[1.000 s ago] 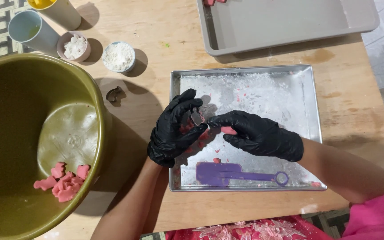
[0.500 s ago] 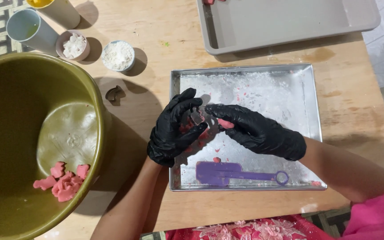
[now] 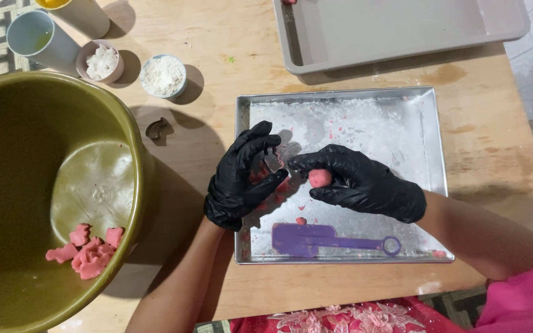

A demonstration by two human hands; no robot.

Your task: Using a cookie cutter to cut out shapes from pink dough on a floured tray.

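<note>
Above the floured rectangular metal tray (image 3: 427, 142), the black-gloved right hand (image 3: 362, 185) pinches 1 small pink dough ball (image 3: 320, 178); the black-gloved left hand (image 3: 242, 179) grasps a small metal cutter (image 3: 272, 161) (partly hidden).

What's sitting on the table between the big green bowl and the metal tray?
In the head view, a small dark cookie cutter lies on the wooden table between the green bowl and the metal tray.
</note>
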